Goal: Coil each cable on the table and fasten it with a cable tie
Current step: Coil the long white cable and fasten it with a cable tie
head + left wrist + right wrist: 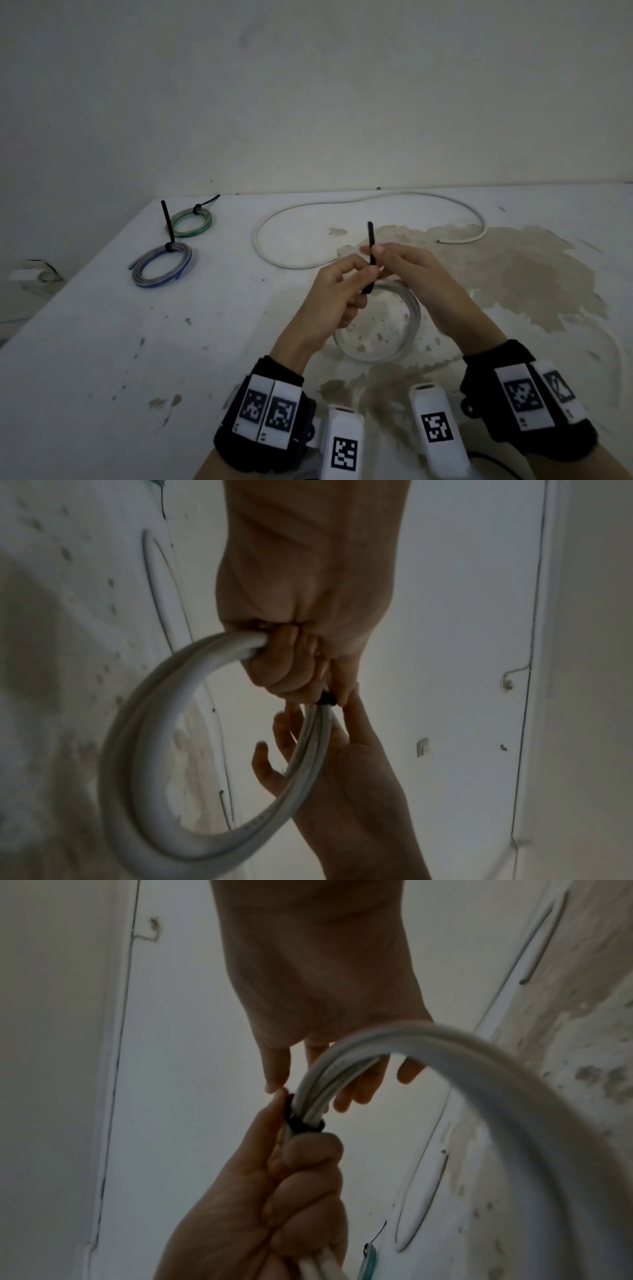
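A white cable coil [412,318] hangs between both hands above the table [102,342]. My left hand [356,284] grips the bundled strands in a fist, fingers curled round them [291,669]. A black cable tie [370,240] wraps the bundle right beside that fist [301,1123], and its tail sticks straight up. My right hand [380,255] pinches the tie just above the wrap, with its other fingers spread loosely behind the coil [308,1074]. A second, loose white cable [257,240] lies uncoiled across the far side of the table.
At the far left of the table lie a green coil [190,235] and a blue-grey coil [154,283], each bound with a black tie. Brown stains cover the table's right half. A wall stands directly behind the table.
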